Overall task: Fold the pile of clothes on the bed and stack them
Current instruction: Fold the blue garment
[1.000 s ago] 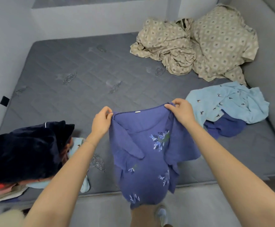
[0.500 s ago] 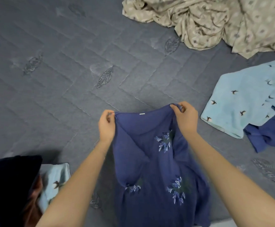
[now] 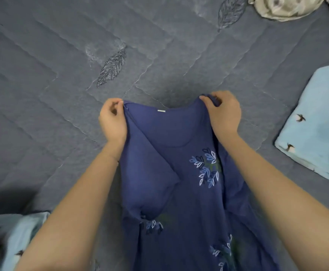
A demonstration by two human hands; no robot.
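A grey quilted mattress (image 3: 42, 94) is seen, stitched in wavy lines, with an embroidered leaf (image 3: 111, 67) near its middle. Far right of that leaf and somewhat lower, a light-blue bird-print garment (image 3: 312, 133) is laid. Up and right of the leaf, a crumpled beige patterned cloth (image 3: 277, 8) is cut by the frame's edge. Well below the leaf, to its left, another light-blue bird-print piece (image 3: 22, 237) is found. Below and right of the leaf, a navy top (image 3: 179, 212) is spread; how much rests on the mattress cannot be told.
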